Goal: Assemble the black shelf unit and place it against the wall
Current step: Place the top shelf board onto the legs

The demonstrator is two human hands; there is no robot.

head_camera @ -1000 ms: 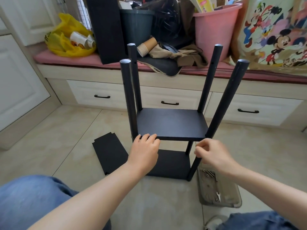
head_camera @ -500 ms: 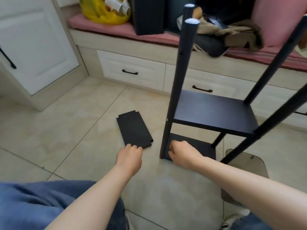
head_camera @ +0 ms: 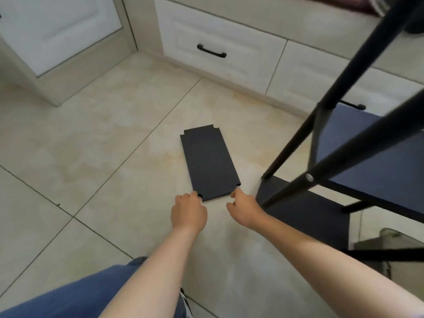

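Presently the shelf panel lies flat just ahead of both hands: left hand curled at its near corner, grip unclear; right hand loosely curled, merely touching. Raised on 2 fingertip holds, it could slip or knock the shelf unit right of them.

A black board, flat and rectangular with a notch at each corner, lies loose on the floor. Just right of it stands the part-built black shelf unit: round posts carry an upper shelf above a lower shelf at floor level.
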